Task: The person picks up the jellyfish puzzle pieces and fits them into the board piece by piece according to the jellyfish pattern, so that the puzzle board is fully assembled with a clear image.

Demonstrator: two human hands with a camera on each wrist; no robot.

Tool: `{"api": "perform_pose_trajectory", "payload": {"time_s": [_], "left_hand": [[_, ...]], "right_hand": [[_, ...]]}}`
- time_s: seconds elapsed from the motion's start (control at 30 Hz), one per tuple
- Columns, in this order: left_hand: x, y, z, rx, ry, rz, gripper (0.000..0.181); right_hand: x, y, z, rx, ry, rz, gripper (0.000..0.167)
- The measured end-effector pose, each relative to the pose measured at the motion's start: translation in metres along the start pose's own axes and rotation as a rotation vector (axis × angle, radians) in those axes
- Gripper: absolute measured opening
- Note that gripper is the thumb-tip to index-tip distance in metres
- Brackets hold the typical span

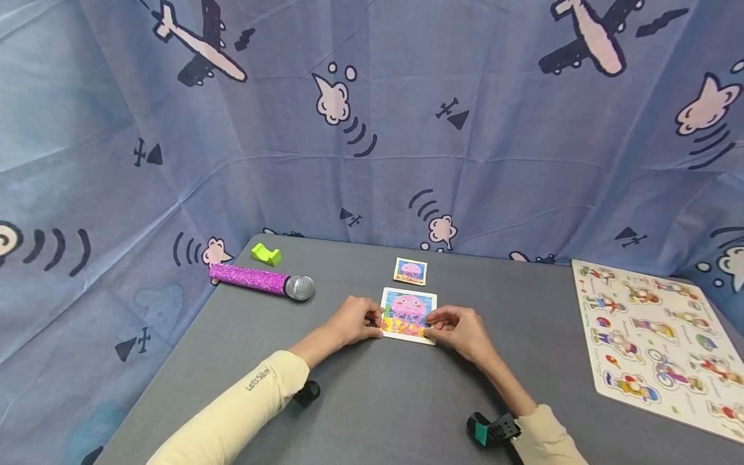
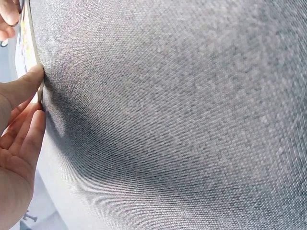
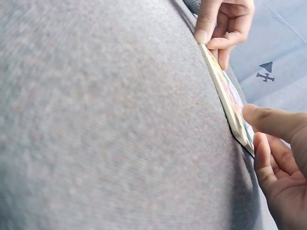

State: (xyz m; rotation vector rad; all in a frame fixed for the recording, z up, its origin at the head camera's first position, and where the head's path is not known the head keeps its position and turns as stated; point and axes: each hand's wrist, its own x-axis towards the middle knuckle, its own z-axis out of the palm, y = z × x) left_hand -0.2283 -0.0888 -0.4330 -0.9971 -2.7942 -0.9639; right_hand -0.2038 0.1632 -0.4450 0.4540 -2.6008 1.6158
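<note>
A square picture board (image 1: 409, 303) with a pink jellyfish and a pale border lies on the grey table. At its left edge, my left hand (image 1: 353, 321) pinches the side between thumb and fingers. My right hand (image 1: 463, 332) grips the opposite edge, thumb nearer me, fingertips over the picture's right side. In the left wrist view the board (image 2: 29, 45) shows as a thin strip beside the thumb. The right wrist view shows the board's thick pale edge (image 3: 224, 96) close to the tabletop. Just behind it lies a smaller card (image 1: 410, 271) with a similar jellyfish picture.
A glittery pink microphone (image 1: 256, 279) lies at the left, a green curved block (image 1: 266, 254) behind it. Far right, a large board (image 1: 657, 342) with several printed figures lies on the table (image 1: 383, 407). A blue patterned cloth (image 1: 395, 161) hangs along the back and left.
</note>
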Motion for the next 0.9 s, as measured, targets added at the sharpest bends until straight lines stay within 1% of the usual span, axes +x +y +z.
{"api": "perform_pose_trajectory", "payload": {"time_s": [0.03,0.07,0.1,0.23,0.37,0.47,0.63,0.73,0.9], "left_hand": [[0.0001,0.0006,0.0005,0.001,0.0,-0.008,0.019],[-0.0009,0.0079,-0.0031,0.002,-0.011,-0.038,0.018],[-0.001,0.0091,-0.0029,0.008,-0.011,-0.045,0.018],[0.0,0.009,-0.0007,0.02,-0.018,-0.064,0.018],[-0.0002,0.009,-0.0013,0.019,-0.022,-0.069,0.018],[-0.0019,0.0089,-0.0021,0.019,-0.023,-0.074,0.018],[-0.0033,0.0079,-0.0018,0.002,-0.021,-0.078,0.017],[-0.0036,0.008,-0.0023,-0.003,-0.016,-0.083,0.017],[-0.0042,0.0093,-0.0032,0.002,-0.01,-0.078,0.017]], "right_hand": [[-0.0001,-0.0003,0.0006,-0.012,-0.004,-0.003,0.019],[-0.0001,-0.0004,0.0011,-0.023,-0.007,-0.003,0.018],[-0.0003,-0.0003,0.0017,-0.039,-0.009,0.0,0.017],[-0.0004,0.0003,0.0032,-0.088,-0.01,0.017,0.014],[0.0,0.0007,0.0039,-0.09,-0.016,0.019,0.014],[-0.0001,0.0016,0.0043,-0.042,-0.037,0.025,0.016],[-0.0001,0.0036,0.0026,0.094,-0.087,0.062,0.02],[-0.0001,0.0038,0.0013,0.164,-0.104,0.069,0.023],[-0.001,0.0041,0.0002,0.221,-0.108,0.062,0.025]]}}
